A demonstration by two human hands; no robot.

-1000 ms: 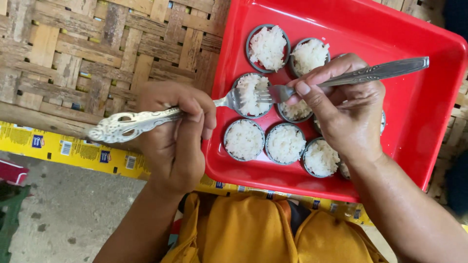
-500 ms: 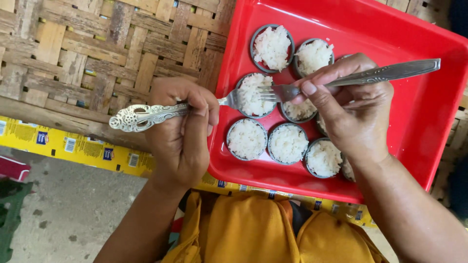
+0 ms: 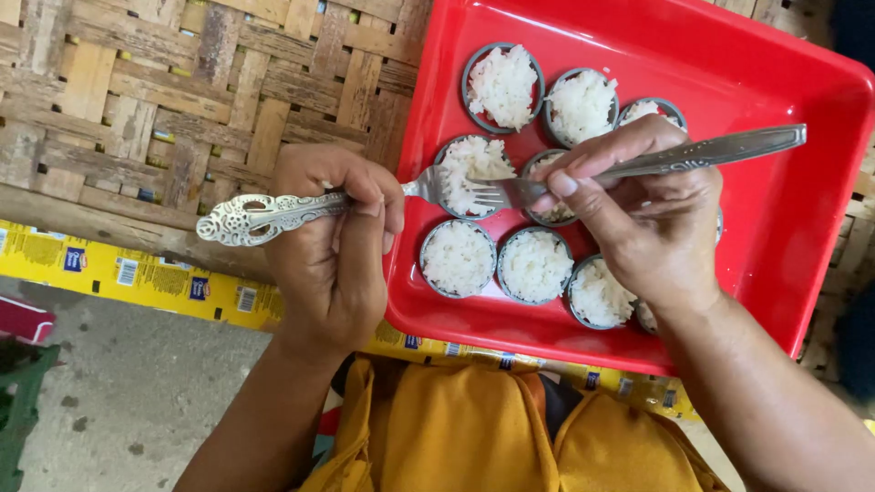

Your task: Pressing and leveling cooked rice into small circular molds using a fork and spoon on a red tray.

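Observation:
A red plastic tray rests on a woven bamboo surface and holds several small round metal moulds filled with white rice. My left hand grips an ornate silver spoon whose bowl sits over one rice-filled mould near the tray's left side. My right hand holds a plain metal fork with its tines meeting the spoon's bowl over that same mould. Some moulds are partly hidden under my right hand.
Yellow printed packaging lines the front edge of the bamboo surface. Below it lies a grey concrete floor. My orange clothing fills the bottom middle. A green object sits at the bottom left.
The spoon has slid right, so less of its handle sticks out left of my left hand. Both utensils stay over the same rice mould; my right hand has barely shifted.

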